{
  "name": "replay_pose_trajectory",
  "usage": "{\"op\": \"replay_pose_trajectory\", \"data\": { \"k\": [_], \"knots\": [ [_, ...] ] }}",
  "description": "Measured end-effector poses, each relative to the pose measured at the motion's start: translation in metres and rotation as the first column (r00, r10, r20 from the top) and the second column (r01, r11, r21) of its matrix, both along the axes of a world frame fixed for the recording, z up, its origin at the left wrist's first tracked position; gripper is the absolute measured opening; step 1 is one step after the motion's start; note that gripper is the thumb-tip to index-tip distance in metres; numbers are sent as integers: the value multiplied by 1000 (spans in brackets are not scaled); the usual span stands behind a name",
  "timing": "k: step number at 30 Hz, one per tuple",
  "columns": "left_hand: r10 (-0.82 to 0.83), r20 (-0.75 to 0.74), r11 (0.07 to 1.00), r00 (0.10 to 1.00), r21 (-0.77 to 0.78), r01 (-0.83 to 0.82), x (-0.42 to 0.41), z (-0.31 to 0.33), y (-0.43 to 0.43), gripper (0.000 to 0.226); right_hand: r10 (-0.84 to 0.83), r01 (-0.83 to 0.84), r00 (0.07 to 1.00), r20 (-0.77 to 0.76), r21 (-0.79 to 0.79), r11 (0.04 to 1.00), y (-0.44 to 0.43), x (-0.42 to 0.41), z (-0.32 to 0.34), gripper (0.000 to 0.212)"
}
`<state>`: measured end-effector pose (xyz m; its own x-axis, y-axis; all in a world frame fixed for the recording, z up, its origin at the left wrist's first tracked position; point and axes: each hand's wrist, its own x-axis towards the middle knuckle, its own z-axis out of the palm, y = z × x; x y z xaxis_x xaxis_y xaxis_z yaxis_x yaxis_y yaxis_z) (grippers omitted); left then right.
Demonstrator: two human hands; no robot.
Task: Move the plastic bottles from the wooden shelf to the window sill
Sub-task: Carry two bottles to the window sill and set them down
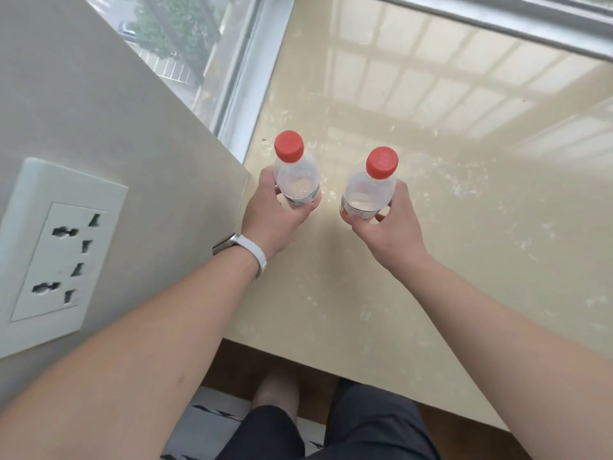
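Bottles first: you have one clear plastic bottle in each hand, both red-capped and upright over the window sill (414, 227), near its left end beside the wall corner. Your left hand (268, 214) is wrapped around the lower body of the left bottle (295, 171); your right hand (388, 224) is curled the same way around the right bottle (371, 187). Whether the bases already touch the stone you cannot tell from above. Lower both straight down until each stands flat, keep a gap between them, and keep the left bottle off the wall (132, 111). Open your fingers only once each bottle stands on its own; they look nearly empty, so they would likely tip easily
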<state>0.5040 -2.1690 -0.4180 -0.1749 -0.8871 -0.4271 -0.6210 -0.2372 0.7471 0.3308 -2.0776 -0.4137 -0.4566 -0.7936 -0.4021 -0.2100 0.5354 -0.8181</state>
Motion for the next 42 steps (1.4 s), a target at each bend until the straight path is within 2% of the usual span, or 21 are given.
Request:
{"op": "replay_pose_trajectory", "data": {
  "k": [8,16,26,33,42],
  "knots": [
    [-6,28,1000,1000,-23,6,9,-12,5,70,61,-61,998,1,-8,998,-4,13,-22,56],
    [-5,50,1000,999,-23,6,8,-11,10,68,84,-84,996,-16,14,996,-2,9,-24,61],
    [-34,51,998,998,50,31,10,-11,14,52,174,-169,984,-45,103,980,11,-4,-28,88],
    [-60,20,998,998,25,59,5,-10,7,52,192,-186,980,-54,99,978,8,-5,-24,70],
    [-63,17,996,998,62,61,9,-7,9,61,194,-186,979,-63,125,975,11,-7,-17,74]
  ]
}}
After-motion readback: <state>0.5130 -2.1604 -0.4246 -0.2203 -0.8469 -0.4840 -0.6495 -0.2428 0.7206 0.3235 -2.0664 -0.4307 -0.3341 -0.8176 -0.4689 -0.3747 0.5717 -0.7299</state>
